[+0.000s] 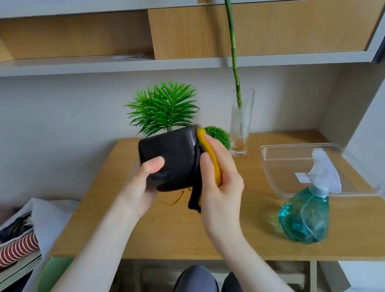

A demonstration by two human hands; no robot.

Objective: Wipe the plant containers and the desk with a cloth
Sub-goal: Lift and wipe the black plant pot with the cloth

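Our left hand (pixel 144 183) gripped black pot (pixel 168 160), lifted off desk (pixel 237 227) and tipped sideways so its wall faced cloth. Our right hand (pixel 220 185) pinched folded yellow-black cloth (pixel 208 169), pressed it against pot's side. We judged pot wiping underway. Brown smear (pixel 177 198) lay on desk beneath, unwiped. Vase (pixel 240 125), spray bottle (pixel 305 218), tray (pixel 278 160) stood right, apart.

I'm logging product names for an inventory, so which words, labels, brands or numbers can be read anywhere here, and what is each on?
No text can be read anywhere in this view.
Clear plastic tray: a small white sticker, blank or too blurred to read.
Spray bottle: no label shows.
Black pot: plain, no marking.
Books at lower left: any print is too small to read.
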